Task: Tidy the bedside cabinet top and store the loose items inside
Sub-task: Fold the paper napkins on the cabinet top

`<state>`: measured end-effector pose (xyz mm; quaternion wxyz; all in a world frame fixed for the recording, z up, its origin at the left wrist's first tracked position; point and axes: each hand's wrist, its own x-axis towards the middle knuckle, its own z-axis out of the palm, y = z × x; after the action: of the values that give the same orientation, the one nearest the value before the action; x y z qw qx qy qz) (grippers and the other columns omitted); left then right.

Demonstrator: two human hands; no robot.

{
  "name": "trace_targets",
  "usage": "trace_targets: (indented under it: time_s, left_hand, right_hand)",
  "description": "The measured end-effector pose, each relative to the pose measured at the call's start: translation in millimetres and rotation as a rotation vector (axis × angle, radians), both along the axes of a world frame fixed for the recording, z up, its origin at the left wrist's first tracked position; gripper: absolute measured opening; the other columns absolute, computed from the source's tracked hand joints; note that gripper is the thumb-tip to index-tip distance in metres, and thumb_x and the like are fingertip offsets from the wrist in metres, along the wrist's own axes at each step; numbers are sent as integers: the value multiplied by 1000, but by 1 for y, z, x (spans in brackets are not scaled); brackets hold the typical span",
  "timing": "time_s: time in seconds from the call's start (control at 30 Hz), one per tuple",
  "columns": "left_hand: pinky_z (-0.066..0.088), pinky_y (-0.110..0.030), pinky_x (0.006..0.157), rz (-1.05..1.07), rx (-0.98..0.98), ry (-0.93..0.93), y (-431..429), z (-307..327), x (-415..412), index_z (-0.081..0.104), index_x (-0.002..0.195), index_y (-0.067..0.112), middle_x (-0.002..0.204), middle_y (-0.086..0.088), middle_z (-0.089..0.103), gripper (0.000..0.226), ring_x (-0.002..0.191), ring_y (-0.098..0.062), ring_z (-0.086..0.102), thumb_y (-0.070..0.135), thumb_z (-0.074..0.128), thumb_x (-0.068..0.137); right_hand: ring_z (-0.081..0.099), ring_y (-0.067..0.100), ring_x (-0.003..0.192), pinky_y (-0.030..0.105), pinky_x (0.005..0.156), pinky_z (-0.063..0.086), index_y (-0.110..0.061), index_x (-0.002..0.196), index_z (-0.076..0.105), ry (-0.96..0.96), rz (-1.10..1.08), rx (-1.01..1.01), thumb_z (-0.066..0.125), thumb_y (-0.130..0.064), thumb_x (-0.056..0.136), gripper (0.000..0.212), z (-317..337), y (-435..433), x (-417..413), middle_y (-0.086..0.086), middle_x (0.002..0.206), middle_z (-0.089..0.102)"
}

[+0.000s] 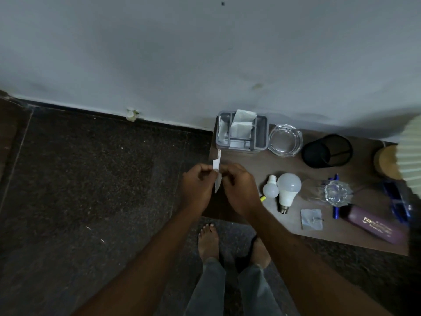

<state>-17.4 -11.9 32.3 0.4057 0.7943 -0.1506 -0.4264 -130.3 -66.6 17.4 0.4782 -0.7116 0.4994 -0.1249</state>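
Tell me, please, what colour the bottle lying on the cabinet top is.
The bottle is purple with pale lettering, best seen in the head view.

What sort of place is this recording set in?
Probably a bedroom: a brown wooden cabinet top against a pale wall, a pleated cream lampshade at its right end, a large white light bulb. The left hand and right hand pinch a white paper slip.

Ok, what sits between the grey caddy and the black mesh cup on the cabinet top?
A clear glass ashtray stands between them, as the head view shows.
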Motion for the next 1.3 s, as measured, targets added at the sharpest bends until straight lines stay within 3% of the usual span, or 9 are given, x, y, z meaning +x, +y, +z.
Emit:
trace_targets:
  time_s: [0.13, 0.2, 0.4, 0.53, 0.67, 0.87, 1.07, 1.13, 1.3]
  left_hand:
    - [60, -36, 89, -46, -116, -52, -8, 25, -21, 75, 106, 8, 100, -5, 77, 14, 96, -17, 73, 10, 65, 96]
    - [57, -26, 91, -64, -188, -92, -16, 37, -32, 75, 112, 6, 108, -5, 76, 21, 104, -16, 71, 5, 59, 98]
    - [52, -24, 104, -132, -369, -122, -48, 59, -60, 66, 132, 6, 126, -3, 72, 38, 119, -9, 67, -5, 50, 99]
    - [49, -10, 97, -237, -395, -190, -72, 63, -67, 63, 136, 11, 125, 8, 70, 43, 113, 8, 64, -4, 51, 98]
    - [50, -28, 108, -293, -394, -222, -97, 66, -64, 59, 140, 8, 134, -3, 68, 46, 125, -8, 63, -7, 46, 99]
    - [51, -33, 108, -392, -330, -280, -114, 66, -53, 54, 146, 9, 137, -7, 66, 53, 128, -14, 61, -11, 42, 98]
    - [51, -36, 108, -501, -317, -277, -123, 55, -41, 50, 148, 12, 135, -6, 66, 56, 124, -15, 63, -11, 43, 97]
    - [52, -36, 108, -519, -322, -278, -125, 51, -38, 50, 148, 13, 135, -5, 66, 55, 125, -13, 63, -8, 43, 98]
    - [52, -38, 108, -555, -322, -289, -128, 46, -39, 51, 148, 13, 135, -6, 67, 55, 126, -14, 63, -7, 46, 98]
  right_hand:
    - [56, -9, 88, 7, 76, 40, -23, 93, 70, -92, -108, -18, 55, 1, 87, 29, 21, -8, -12, -16, 89, 61]
    - [56, -16, 89, 1, 75, 38, -33, 97, 68, -129, -182, -57, 55, 2, 87, 39, 33, -15, -19, -23, 87, 60]
    - [63, 0, 92, 18, 78, 50, -31, 104, 69, -198, -295, -69, 51, 5, 89, 43, 57, -47, -45, -11, 99, 65]
    - [64, 15, 108, 27, 93, 52, -19, 120, 71, -217, -341, -55, 51, 7, 91, 44, 67, -70, -54, -2, 117, 66]
    - [63, 17, 112, 39, 98, 53, -16, 124, 69, -243, -280, -81, 48, 6, 91, 45, 73, -88, -56, 4, 116, 71]
    - [63, 19, 113, 45, 97, 54, -13, 136, 63, -219, -287, -57, 47, 4, 94, 48, 66, -105, -49, 3, 123, 66]
    - [63, 18, 115, 30, 100, 53, -8, 132, 63, -266, -247, -51, 47, 10, 91, 48, 62, -105, -45, 6, 124, 68]
    - [68, 16, 104, 31, 89, 56, -20, 123, 63, -324, -241, -17, 45, 13, 88, 52, 64, -103, -44, 1, 114, 71]
    - [66, -5, 83, 9, 75, 49, -36, 120, 56, -367, -253, 16, 44, 16, 85, 64, 66, -99, -42, -3, 104, 71]
